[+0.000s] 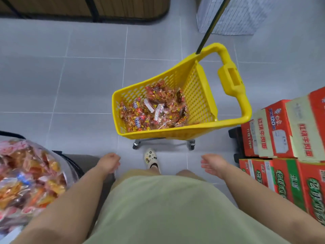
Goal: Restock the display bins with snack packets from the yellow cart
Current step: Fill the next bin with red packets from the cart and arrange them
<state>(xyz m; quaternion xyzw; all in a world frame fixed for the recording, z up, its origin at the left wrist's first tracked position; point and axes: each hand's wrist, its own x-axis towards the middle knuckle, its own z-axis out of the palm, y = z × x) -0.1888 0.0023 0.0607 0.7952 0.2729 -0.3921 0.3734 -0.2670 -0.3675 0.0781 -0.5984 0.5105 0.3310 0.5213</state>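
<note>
Head view, looking down.

- Cart (158, 133): yellow, perforated plastic, on the grey tiled floor (79, 85) just ahead of the person. Handle (230, 74) on the far right side. Two castors (136, 144) show under the near edge.
- Packets (154, 110): a loose heap of red-and-gold wrapped snacks on the bottom of the cart. It covers most of the base and sits well below the rim. Some blue labels and clear wrappers are mixed in.
- Left hand (110, 162): low, near the near-left corner of the cart, not touching it. Fingers (116, 162) loosely curled, nothing in them.
- Right hand (213, 164): level with the left, off the near-right corner of the cart, palm turned inward. Fingers (205, 162) nearly straight and slightly apart, empty.
- Bin (69, 166): clear-walled, at lower left beside the left forearm, well filled with mixed wrapped snacks (26, 173) in pink, orange and yellow.
- Boxes (281, 131): red, green and cream cartons stacked at right, close to the cart's handle end.
- Shoe (151, 158): pale, with small charms, planted between the hands just short of the castors.
- Pole (209, 27): dark, thin, running from the top edge down to the far corner of the cart.
</note>
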